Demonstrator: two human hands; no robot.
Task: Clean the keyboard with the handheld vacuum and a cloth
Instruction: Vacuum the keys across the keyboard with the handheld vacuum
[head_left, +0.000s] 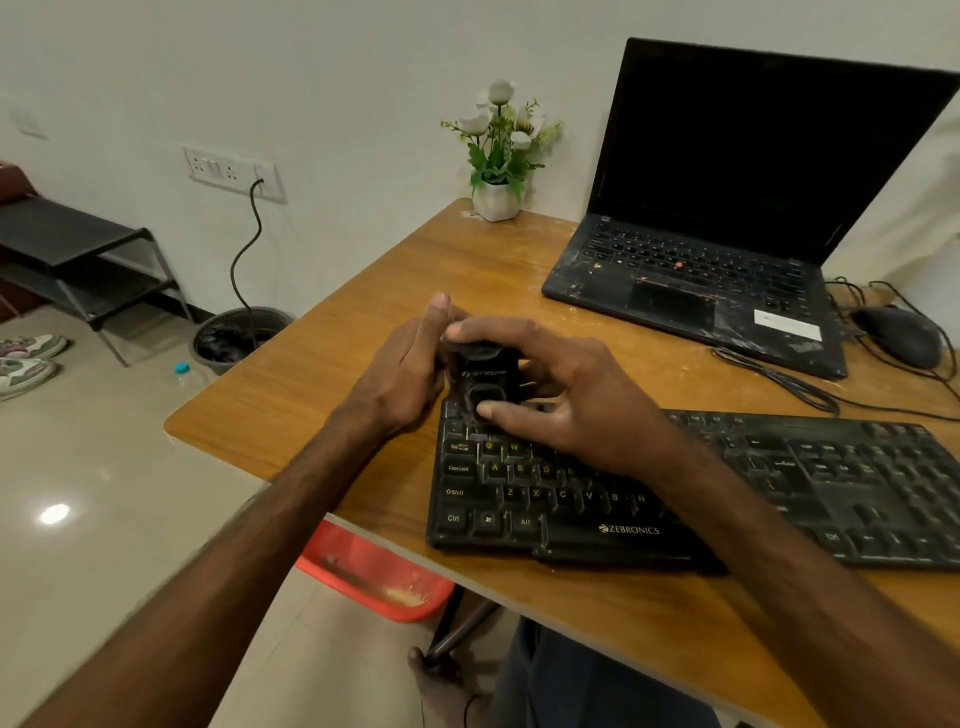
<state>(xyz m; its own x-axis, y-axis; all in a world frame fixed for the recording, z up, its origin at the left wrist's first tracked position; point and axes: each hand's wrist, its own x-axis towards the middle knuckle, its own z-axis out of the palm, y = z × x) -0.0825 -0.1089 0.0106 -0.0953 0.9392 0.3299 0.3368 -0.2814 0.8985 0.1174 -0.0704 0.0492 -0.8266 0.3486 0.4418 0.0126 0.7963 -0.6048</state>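
Note:
A black Zebronics keyboard lies across the front of the wooden table. A small black handheld vacuum stands upright at the keyboard's top left corner, over the first keys. My left hand holds the vacuum's left side, thumb raised. My right hand grips the vacuum from the right, its index finger over the top and its thumb on the front of the body. No cloth is in view.
An open black laptop stands at the back right, with a black mouse and cables beside it. A white flower pot sits at the far edge. A dark bin and a red tray are on the floor by the table.

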